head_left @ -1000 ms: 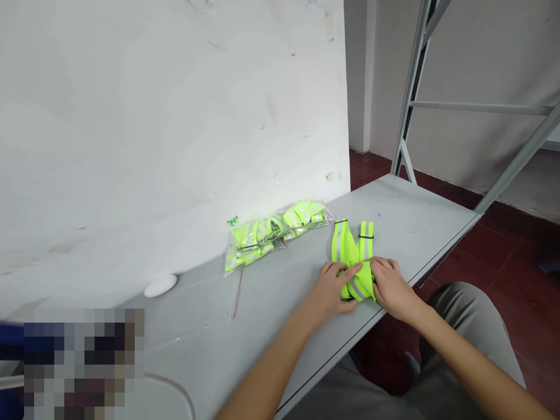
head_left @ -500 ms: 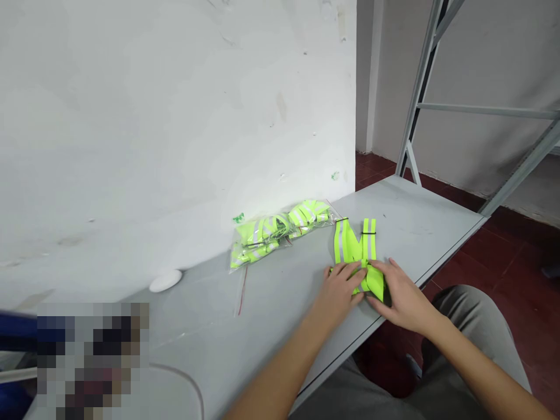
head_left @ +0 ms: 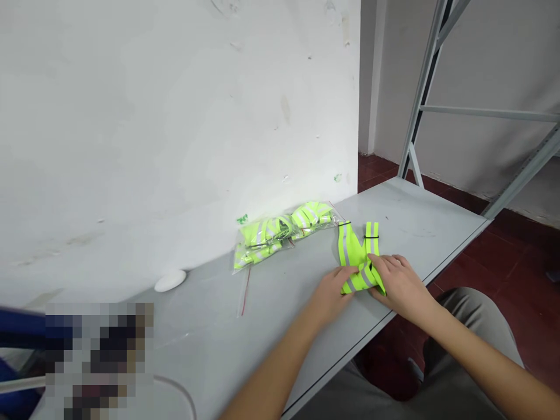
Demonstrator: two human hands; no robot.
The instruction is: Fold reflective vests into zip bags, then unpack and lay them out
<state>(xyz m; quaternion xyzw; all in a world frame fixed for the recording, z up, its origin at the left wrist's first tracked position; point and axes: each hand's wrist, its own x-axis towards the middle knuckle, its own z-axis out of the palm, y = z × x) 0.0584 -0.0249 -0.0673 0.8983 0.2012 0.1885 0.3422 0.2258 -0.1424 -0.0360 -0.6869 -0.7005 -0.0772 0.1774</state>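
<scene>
A neon-yellow reflective strap vest with grey stripes lies partly folded on the grey tabletop. Its two upper straps, each with a black slider, spread toward the wall. My left hand closes on the left edge of the folded band at the near end. At the right end of that band, my right hand is curled round the material, its thumb and fingertips partly hidden. Left of the vest, clear plastic bags hold more yellow reflective straps.
A small empty zip bag with a red seal lies left of my hands. Farther left sit a white oval object and a cable. A white wall borders the table; a metal frame rises at its far right end.
The near part of the vest now shows as a flatter folded band. My left hand has drawn back from its middle to the left edge; the right hand stays at the right end.
</scene>
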